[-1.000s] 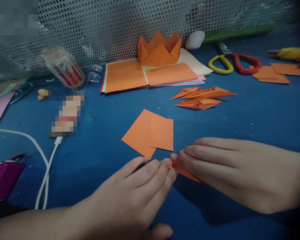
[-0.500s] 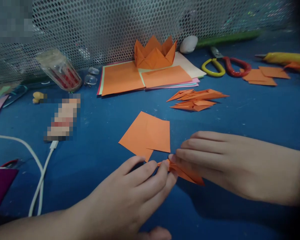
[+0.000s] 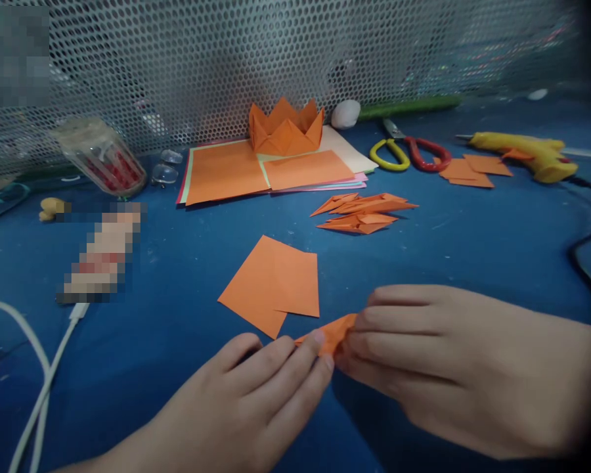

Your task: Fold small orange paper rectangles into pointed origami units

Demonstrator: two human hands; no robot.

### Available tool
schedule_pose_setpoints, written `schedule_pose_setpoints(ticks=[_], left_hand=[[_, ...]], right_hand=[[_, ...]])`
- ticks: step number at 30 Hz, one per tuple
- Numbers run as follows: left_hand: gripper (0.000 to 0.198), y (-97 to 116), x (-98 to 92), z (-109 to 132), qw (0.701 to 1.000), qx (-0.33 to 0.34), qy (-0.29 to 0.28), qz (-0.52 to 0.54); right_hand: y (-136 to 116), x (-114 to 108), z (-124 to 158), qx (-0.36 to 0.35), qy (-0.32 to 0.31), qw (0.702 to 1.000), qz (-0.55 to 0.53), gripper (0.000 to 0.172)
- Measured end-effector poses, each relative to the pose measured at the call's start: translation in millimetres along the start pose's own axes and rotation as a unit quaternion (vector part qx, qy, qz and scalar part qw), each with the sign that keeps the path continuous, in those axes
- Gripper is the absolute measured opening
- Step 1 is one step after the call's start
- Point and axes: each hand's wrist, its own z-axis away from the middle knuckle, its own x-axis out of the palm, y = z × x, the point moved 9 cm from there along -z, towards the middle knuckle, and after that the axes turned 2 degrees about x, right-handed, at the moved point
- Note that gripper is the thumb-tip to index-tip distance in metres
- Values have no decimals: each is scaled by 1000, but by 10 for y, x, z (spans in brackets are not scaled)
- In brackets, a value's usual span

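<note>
My left hand (image 3: 256, 401) and my right hand (image 3: 453, 361) meet near the front of the blue table, both pinching a small folded orange paper piece (image 3: 331, 332) between their fingertips. Most of that piece is hidden under the fingers. Just beyond it lie two flat orange paper squares (image 3: 273, 286), overlapping. Farther back rests a pile of folded orange paper points (image 3: 364, 213).
At the back stand an orange paper crown (image 3: 285, 126) on a stack of coloured sheets (image 3: 226, 172), scissors (image 3: 408, 152), more orange squares (image 3: 473, 171) and a yellow glue gun (image 3: 526, 154). A jar (image 3: 101, 157) and a white cable (image 3: 44, 387) are at left. A mesh wall (image 3: 226, 59) closes the back.
The view has tilted and swung right, showing the glue gun. My right hand has lifted and bent the end of the orange piece; my left fingers stay pressed on its tip.
</note>
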Motion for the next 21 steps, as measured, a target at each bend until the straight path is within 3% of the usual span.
schedule_pose_setpoints(ticks=[4,9,14,18,21], left_hand=[[46,15,73,31,1000,-11,-7,9],[45,71,165,31,999,-35,8,-11],[43,27,72,25,998,-42,25,26],[49,-21,-24,54,997,-20,35,62],[40,-34,-76,70,994,-7,53,98]], right_hand=[[-41,106,43,0,-58,995,-76,28],[-66,61,85,-15,-55,993,-103,28],[-8,-35,-17,6,-8,996,-90,27],[51,-92,-86,-2,11,1000,-21,22],[68,-83,-74,-34,-6,999,5,37]])
